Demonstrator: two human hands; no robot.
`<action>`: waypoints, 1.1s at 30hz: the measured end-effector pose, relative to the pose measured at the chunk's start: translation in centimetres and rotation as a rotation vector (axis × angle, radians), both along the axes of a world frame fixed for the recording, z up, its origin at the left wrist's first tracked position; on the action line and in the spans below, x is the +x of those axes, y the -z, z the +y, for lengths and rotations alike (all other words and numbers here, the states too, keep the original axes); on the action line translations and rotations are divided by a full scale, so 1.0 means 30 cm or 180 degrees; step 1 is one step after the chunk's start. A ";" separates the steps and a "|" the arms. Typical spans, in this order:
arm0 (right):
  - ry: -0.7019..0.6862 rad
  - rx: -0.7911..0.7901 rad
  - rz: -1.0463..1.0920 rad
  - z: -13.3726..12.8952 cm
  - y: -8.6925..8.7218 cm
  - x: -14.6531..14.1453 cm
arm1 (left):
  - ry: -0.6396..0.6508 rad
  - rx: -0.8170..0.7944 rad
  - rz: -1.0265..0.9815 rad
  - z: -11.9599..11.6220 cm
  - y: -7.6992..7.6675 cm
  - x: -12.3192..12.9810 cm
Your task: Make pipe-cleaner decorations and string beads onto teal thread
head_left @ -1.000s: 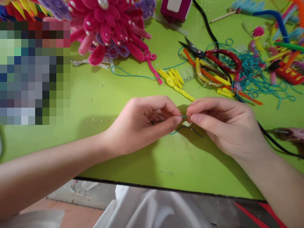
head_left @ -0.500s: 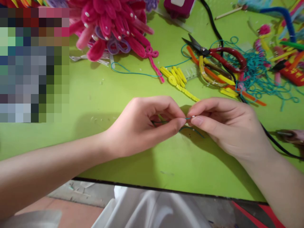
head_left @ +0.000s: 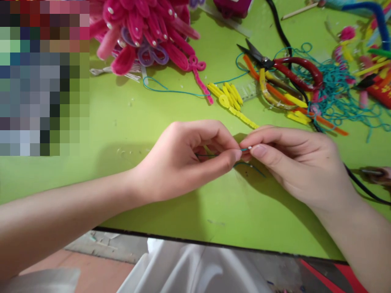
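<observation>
Above the green table my left hand (head_left: 195, 158) pinches a thin teal cord (head_left: 245, 149) between thumb and forefinger. Its short end pokes out toward my right hand (head_left: 293, 158), whose thumb and forefinger hold a tiny white bead (head_left: 250, 147) at the cord's tip. Whether the cord passes through the bead is too small to tell. Behind the left fingers, more of the same cord shows, and a loose length droops below the hands. Just beyond my fingertips lies a yellow pipe-cleaner piece (head_left: 241, 116) with a coiled end.
Red-handled scissors (head_left: 299, 69) lie beyond my right hand, beside a tangle of teal cord (head_left: 339, 81). A pink pipe-cleaner bouquet (head_left: 149, 32) stands at the back. A black cable (head_left: 363, 189) runs behind my right wrist. The table's dark edge (head_left: 214, 244) is nearest me.
My right thumb has drawn back slightly to the right, so the white bead and cord tip show more plainly. The whole view has shifted a little.
</observation>
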State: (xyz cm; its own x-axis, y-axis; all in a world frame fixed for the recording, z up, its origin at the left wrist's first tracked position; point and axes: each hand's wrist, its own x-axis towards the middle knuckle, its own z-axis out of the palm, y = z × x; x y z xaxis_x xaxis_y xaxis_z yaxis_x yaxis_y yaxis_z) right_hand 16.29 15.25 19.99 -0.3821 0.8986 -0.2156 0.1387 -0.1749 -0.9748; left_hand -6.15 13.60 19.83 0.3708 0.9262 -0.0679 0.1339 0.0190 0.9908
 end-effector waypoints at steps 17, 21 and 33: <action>0.0107 0.0122 0.0008 -0.008 0.002 -0.015 | -0.0005 -0.0049 0.0049 0.000 -0.006 0.004; 0.0096 0.0130 0.0025 -0.011 0.001 -0.011 | 0.0010 -0.0089 0.0049 0.003 -0.010 0.005; 0.0079 0.0155 0.0071 -0.013 0.002 -0.012 | 0.0013 -0.0093 0.0076 0.002 -0.008 0.003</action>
